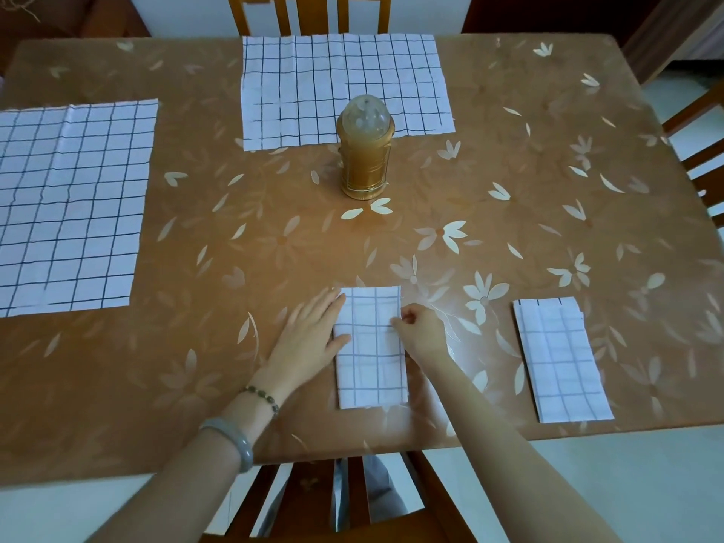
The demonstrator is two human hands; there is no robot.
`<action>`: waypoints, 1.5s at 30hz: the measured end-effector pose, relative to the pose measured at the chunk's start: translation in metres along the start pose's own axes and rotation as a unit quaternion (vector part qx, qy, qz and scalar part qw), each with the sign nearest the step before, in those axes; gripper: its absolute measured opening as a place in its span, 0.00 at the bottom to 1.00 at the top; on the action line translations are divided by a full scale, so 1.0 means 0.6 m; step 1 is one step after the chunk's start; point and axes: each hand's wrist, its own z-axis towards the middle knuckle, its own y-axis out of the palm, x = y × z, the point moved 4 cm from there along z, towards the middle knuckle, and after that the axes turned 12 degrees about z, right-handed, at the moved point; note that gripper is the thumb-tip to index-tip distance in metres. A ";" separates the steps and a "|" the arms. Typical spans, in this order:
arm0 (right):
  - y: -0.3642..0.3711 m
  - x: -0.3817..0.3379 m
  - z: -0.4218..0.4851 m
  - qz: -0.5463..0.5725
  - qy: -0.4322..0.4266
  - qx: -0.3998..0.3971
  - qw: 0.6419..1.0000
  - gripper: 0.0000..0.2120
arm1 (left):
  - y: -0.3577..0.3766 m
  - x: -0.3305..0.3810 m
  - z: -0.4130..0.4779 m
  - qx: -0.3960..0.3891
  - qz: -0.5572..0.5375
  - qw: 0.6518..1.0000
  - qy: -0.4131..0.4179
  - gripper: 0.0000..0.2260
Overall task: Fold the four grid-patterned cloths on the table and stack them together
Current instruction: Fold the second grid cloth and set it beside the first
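Observation:
A folded white grid-patterned cloth (370, 354) lies near the table's front edge, in front of me. My left hand (309, 335) rests flat with straight fingers at its left edge. My right hand (421, 333) has curled fingers and pinches the cloth's right edge. A second folded grid cloth (560, 358) lies apart to the right. Two more grid cloths lie spread out flat: one at the left side of the table (70, 205), one at the far middle (344, 88).
A gold lantern-like bottle with a clear domed top (364, 150) stands in the table's middle, touching the far cloth's near edge. The table (509, 170) has a brown flowered cover. Wooden chairs stand at the far side (309, 13), right (701, 150) and under the near edge (352, 491).

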 end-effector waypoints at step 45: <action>0.038 0.033 0.008 -0.445 -0.319 -0.059 0.835 0.28 | 0.107 0.001 -0.083 -0.035 0.205 0.958 0.197 0.36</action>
